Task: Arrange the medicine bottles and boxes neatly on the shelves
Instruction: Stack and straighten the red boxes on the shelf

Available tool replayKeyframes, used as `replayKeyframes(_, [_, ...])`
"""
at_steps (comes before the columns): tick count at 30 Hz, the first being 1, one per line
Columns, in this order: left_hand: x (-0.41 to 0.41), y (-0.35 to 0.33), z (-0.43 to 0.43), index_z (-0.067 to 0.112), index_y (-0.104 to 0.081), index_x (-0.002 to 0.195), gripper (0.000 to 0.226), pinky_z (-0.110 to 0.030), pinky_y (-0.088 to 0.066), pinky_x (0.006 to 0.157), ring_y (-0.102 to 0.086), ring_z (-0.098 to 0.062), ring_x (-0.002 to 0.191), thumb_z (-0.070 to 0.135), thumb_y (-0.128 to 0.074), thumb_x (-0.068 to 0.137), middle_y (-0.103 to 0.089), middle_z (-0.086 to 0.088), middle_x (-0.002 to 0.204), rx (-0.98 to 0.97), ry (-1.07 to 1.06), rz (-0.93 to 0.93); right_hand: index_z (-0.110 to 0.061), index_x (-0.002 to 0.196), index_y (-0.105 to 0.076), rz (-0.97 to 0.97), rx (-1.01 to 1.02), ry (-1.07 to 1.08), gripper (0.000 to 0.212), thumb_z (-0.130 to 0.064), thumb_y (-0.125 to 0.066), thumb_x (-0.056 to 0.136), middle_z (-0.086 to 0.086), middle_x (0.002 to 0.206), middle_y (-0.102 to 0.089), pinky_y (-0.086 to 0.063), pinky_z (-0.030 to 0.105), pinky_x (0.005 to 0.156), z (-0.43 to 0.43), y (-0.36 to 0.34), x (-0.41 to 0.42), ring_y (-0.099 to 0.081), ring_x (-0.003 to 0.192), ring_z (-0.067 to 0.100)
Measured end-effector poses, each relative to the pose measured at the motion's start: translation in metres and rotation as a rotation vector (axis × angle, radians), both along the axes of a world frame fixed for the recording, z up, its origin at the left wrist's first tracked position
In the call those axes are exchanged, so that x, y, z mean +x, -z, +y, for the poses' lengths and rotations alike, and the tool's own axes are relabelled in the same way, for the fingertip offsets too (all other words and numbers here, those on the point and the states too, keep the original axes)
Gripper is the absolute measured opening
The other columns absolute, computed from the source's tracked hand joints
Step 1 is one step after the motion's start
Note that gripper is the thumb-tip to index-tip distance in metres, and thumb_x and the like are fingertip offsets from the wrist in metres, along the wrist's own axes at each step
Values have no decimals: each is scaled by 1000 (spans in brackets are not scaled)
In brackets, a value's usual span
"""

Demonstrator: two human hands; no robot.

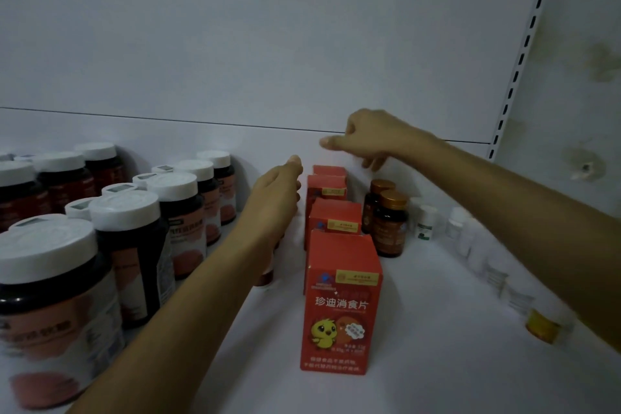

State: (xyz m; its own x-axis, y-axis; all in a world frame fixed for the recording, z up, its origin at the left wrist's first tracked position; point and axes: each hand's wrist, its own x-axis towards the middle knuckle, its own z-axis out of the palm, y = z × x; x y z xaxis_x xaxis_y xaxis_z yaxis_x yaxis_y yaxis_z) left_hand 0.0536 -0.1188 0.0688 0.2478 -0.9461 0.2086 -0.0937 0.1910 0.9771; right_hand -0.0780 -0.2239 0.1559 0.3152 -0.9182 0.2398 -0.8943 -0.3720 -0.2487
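**A:** Head view: where are the red boxes (339, 299)?

**B:** In single file, front to back, on the shelf (437, 312). Jars (134, 232) stand to their left, amber bottles (389, 222) just to their right.

**A:** And the hands?

**B:** The left hand (279, 191) is close beside the file's left, fingers straight and together, holding nothing. The right hand (373, 141) is above the rear boxes, thumb out, fingers loosely curled, empty.

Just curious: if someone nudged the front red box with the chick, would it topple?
It would probably tip: the front red box stands tall on a narrow base. Being cardboard, it likely feels light. Pushed backward, it may knock the red box behind it.
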Motion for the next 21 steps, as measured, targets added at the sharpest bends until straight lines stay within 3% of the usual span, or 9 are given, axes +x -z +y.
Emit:
replayKeyframes(3, [-4, -2, 1, 19, -47, 137, 51, -39, -41, 103, -53, -20, 118, 50, -32, 99, -53, -5, 134, 68, 46, 32, 2, 108, -53, -61, 148, -38, 54, -49, -52, 93, 19, 90, -70, -59, 32, 59, 17, -3, -16, -71, 68, 27])
replayKeyframes(7, [-6, -2, 2, 22, -58, 114, 42, -39, -44, 97, -57, -16, 102, 49, -30, 100, -61, 2, 103, 73, 91, 3, -5, 120, -54, -55, 254, -110, 34, -30, -52, 97, 18, 95, -68, -60, 37, 74, 27, 14, -15, -71, 83, 28])
replayKeyframes(10, [-4, -1, -1, 21, -60, 115, 43, -27, -47, 84, -59, -8, 93, 46, -28, 101, -61, 4, 105, 64, 101, -6, -7, 113, -60, -106, 245, -162, 24, -21, -59, 93, 14, 94, -69, -60, 35, 72, 28, 20, -8, -71, 77, 23])
replayKeyframes(13, [-3, 0, -1, 23, -61, 104, 40, -17, -45, 67, -60, 2, 78, 44, -27, 102, -63, 11, 93, 57, 119, -13, -4, 102, -68, -127, 224, -167, 18, -16, -62, 91, 15, 90, -71, -60, 29, 65, 28, 21, -5, -68, 64, 20])
replayKeyframes(16, [-4, -1, -1, 18, -60, 118, 46, -20, -44, 71, -57, -1, 84, 45, -26, 102, -61, 7, 104, 63, 148, -45, -3, 96, -71, -157, 191, -159, 17, -17, -64, 90, 15, 85, -72, -60, 30, 65, 27, 25, -8, -71, 67, 23])
replayKeyframes(21, [-10, -4, -2, 26, -58, 81, 39, -23, -49, 71, -60, -5, 76, 42, -29, 102, -61, 12, 81, 69, 125, -26, -4, 96, -71, -197, 144, -158, 18, -21, -66, 89, 13, 84, -72, -60, 32, 71, 24, 30, -12, -72, 71, 23])
